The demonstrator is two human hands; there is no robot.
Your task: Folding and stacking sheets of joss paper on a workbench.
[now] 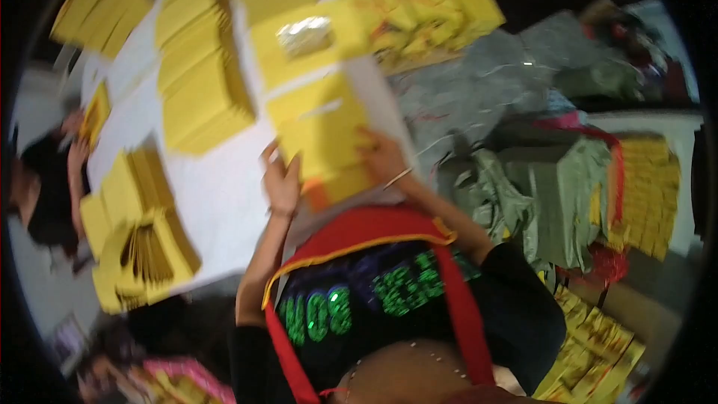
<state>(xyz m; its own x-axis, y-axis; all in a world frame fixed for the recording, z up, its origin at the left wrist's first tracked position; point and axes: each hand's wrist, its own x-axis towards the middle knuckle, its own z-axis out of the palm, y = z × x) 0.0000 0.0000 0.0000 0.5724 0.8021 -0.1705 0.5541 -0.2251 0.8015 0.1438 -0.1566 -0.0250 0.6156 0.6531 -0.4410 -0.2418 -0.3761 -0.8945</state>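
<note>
In front of me on the white table lies a flat yellow paper piece (pixel 317 123) with an orange patch at its near left corner. It could be a single packet or a stack; I cannot tell. My left hand (pixel 281 183) grips its left edge, with thumb and fingers bent around it. On the opposite side my right hand (pixel 383 158), with a band at the wrist, has its fingers curled over the right edge. Just beyond lies another yellow piece (pixel 269 49) with a shiny silvery wrapper (pixel 305 35) on it.
Rows of yellow paper stacks (pixel 198 93) cover the white table (pixel 217 209), with more stacks (pixel 134 247) at its near left. Tied yellow bundles (pixel 419 0) lie far right. At the left, another person's hands (pixel 77 146) hold a yellow piece. Grey-green bundles (pixel 542 194) stand right.
</note>
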